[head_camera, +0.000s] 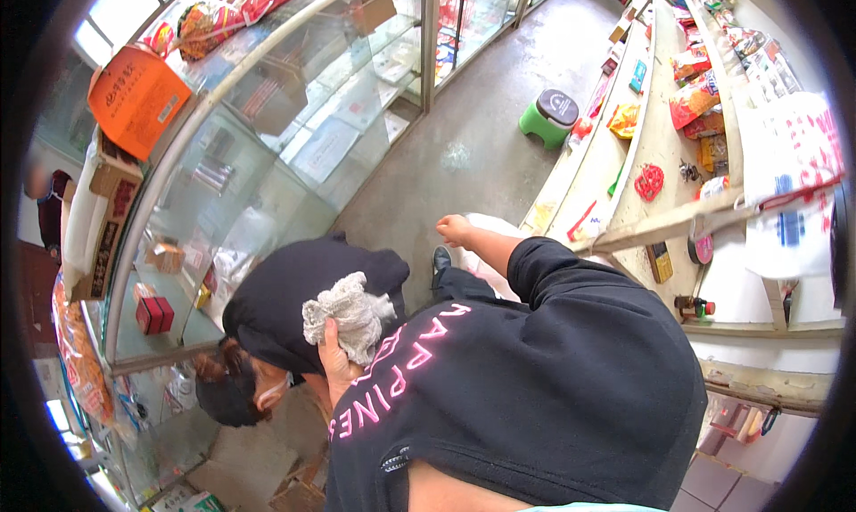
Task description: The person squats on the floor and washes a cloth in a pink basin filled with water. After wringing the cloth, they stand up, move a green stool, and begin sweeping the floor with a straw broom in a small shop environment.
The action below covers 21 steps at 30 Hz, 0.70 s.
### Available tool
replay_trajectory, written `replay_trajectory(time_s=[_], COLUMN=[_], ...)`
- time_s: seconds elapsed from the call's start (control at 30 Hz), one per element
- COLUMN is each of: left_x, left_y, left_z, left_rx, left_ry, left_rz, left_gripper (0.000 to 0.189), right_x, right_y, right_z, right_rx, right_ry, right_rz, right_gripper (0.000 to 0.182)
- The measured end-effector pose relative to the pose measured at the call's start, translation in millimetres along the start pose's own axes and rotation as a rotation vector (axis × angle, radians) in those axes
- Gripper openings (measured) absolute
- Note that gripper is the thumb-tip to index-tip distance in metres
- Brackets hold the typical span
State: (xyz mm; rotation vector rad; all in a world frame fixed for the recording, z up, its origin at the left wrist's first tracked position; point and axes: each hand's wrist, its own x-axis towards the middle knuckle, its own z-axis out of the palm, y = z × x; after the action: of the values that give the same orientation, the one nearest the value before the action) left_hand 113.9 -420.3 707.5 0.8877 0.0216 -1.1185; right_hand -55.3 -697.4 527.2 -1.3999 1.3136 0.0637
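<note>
My left hand (340, 359) grips a crumpled light grey cloth (351, 314) in front of my chest, its thumb pressed on the fabric. Beyond the cloth, a person in dark clothing (301, 284) bends low beside the glass display case (200, 224). My right hand (455, 231) reaches out over the floor with its fingers curled inward; nothing can be seen in it. Part of a pale plastic bag (491, 228) shows behind that forearm. The black sleeves and sweatshirt in view are my own.
Glass cases line the left, with an orange box (137, 100) and a cardboard carton (107, 224) on top. Shelves (642, 177) of packaged snacks (695, 100) run along the right. A green stool (548, 118) stands in the aisle (428, 171). Another person (52, 207) is at the far left.
</note>
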Motion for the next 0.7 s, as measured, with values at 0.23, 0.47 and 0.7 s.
replay_trajectory(time_s=[0.23,0.47,0.7], left_x=[78,209,322], left_y=[12,8,-1], left_z=[26,137,193], left_rx=[0.015,0.038,0.043], left_ry=[-0.068,-0.161,-0.21], left_rz=[-0.056,-0.189,-0.352], left_gripper=[0.058,0.061,0.058], right_x=[59,129,152], right_y=[10,54,-7], right_z=[-102,-180,-222], right_rx=[0.082,0.374,0.67], right_ry=[0.272,0.347,0.331], right_rz=[0.119,0.272,0.255], right_gripper=[0.018,0.007,0.013])
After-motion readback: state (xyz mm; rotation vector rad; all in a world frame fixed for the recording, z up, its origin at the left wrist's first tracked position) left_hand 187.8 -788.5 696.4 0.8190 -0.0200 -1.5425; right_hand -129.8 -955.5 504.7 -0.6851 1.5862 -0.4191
